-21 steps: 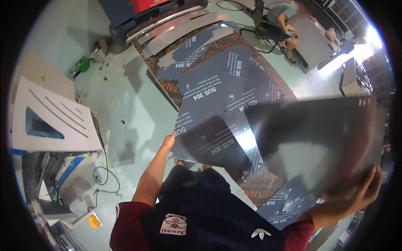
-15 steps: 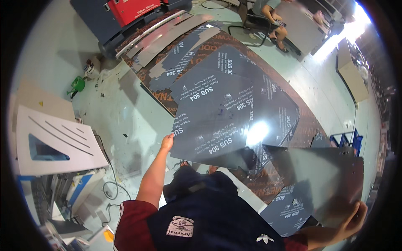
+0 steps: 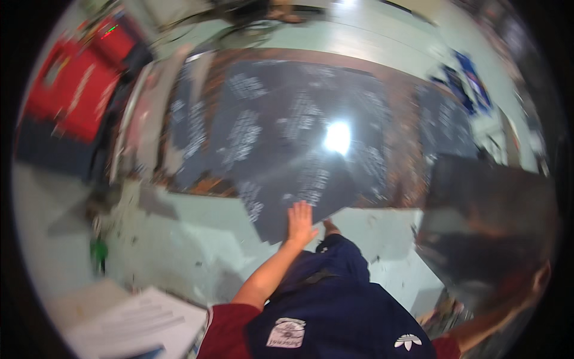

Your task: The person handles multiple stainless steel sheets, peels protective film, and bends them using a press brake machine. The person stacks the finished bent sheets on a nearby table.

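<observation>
Large dark grey metal sheets (image 3: 299,128) with printed protective film lie overlapping on a brown printed board (image 3: 402,113). A corner of the top sheet juts over the board's near edge. My left hand (image 3: 301,226) rests on that corner, fingers stretched out. At the far right, my right hand (image 3: 541,278) grips the edge of a separate dark, shiny metal sheet (image 3: 487,221), held up beside the board; motion blurs the fingers. Another film-covered piece (image 3: 445,125) lies at the board's right end.
Long metal strips (image 3: 146,113) lie at the board's left end, next to a red and dark machine (image 3: 78,90). A white slotted panel (image 3: 140,317) stands at the lower left, with a green object (image 3: 98,251) beyond it. Something blue (image 3: 472,84) is at the far right.
The view has swung round and blurred. My left hand has gone from the top sheet's left edge to lying flat on its near corner. The right hand still holds its sheet.
</observation>
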`<action>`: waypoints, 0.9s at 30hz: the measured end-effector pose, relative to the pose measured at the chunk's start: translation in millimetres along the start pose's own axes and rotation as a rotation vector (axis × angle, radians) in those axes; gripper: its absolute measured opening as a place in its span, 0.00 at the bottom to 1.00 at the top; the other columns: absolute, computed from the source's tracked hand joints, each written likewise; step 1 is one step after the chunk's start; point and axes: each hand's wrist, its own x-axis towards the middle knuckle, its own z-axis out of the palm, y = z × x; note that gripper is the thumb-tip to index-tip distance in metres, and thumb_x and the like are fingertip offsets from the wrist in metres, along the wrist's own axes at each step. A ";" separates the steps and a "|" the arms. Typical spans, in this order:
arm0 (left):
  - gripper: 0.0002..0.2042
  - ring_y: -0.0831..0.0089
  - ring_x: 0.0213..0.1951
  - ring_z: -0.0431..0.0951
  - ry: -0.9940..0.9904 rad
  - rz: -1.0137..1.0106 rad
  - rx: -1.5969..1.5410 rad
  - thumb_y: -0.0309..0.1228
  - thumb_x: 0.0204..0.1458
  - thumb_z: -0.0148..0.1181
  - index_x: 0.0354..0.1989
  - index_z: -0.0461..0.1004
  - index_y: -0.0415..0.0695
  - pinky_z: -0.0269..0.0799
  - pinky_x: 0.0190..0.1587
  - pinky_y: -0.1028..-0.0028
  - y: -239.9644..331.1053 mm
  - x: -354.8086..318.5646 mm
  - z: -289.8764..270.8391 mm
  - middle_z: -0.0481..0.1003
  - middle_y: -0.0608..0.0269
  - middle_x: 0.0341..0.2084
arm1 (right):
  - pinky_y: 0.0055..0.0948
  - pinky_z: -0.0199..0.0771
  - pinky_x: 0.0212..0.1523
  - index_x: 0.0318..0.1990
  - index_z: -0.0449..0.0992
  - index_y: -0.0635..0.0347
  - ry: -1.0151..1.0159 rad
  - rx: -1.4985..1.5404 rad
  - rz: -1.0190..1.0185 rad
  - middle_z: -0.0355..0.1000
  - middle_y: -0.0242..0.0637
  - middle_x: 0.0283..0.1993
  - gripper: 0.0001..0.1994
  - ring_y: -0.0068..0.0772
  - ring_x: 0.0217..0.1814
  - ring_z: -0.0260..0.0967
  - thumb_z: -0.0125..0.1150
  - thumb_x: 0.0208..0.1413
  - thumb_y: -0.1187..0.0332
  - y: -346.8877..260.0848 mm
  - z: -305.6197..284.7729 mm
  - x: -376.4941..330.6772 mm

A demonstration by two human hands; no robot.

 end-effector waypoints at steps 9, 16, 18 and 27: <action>0.51 0.41 0.74 0.46 -0.057 0.005 0.208 0.44 0.43 0.71 0.74 0.50 0.39 0.40 0.73 0.44 -7.8 0.2 3.4 0.48 0.41 0.74 | 0.19 0.73 0.37 0.38 0.83 0.65 0.181 -0.158 0.217 0.79 0.31 0.34 0.11 0.19 0.34 0.73 0.66 0.62 0.64 84.7 -242.7 -63.0; 0.21 0.55 0.57 0.78 0.210 0.120 -0.277 0.23 0.47 0.64 0.53 0.80 0.46 0.70 0.61 0.63 -42.1 -40.6 -193.4 0.79 0.54 0.52 | 0.18 0.73 0.38 0.38 0.83 0.66 0.263 -0.366 0.278 0.79 0.31 0.34 0.10 0.18 0.35 0.72 0.66 0.62 0.65 116.0 -348.8 -121.6; 0.16 0.55 0.48 0.83 0.234 0.141 -0.081 0.24 0.51 0.64 0.51 0.81 0.45 0.76 0.52 0.64 -44.2 -37.9 -269.9 0.82 0.53 0.44 | 0.18 0.73 0.38 0.39 0.84 0.66 0.246 -0.464 0.231 0.79 0.30 0.33 0.10 0.18 0.35 0.72 0.66 0.62 0.66 134.9 -362.7 -127.4; 0.13 0.65 0.19 0.75 1.041 0.386 0.311 0.41 0.55 0.68 0.32 0.80 0.43 0.66 0.25 0.69 50.0 -26.2 -534.3 0.79 0.57 0.22 | 0.24 0.75 0.54 0.51 0.83 0.55 0.016 -0.843 0.495 0.81 0.32 0.50 0.14 0.27 0.52 0.77 0.58 0.67 0.59 252.3 -393.5 -173.4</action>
